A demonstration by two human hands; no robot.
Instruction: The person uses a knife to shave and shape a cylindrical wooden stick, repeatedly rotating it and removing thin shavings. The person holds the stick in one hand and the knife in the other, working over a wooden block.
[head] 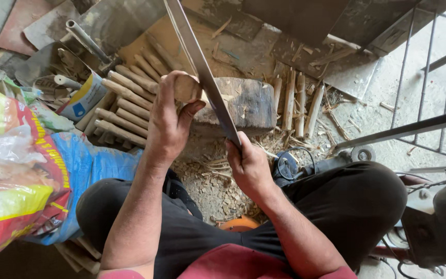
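We see the left hand (169,121) gripping a short pale wooden stick (186,88) upright on a dark wooden chopping block (249,103). The right hand (249,165) holds a long flat metal blade (202,72) against the stick.

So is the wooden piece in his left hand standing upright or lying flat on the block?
Upright: the left hand stands the wooden piece on the chopping block.

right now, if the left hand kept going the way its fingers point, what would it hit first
The left hand points up-frame, gripping a wooden piece. Past it, the long metal blade looks first in line, though depth is unclear.
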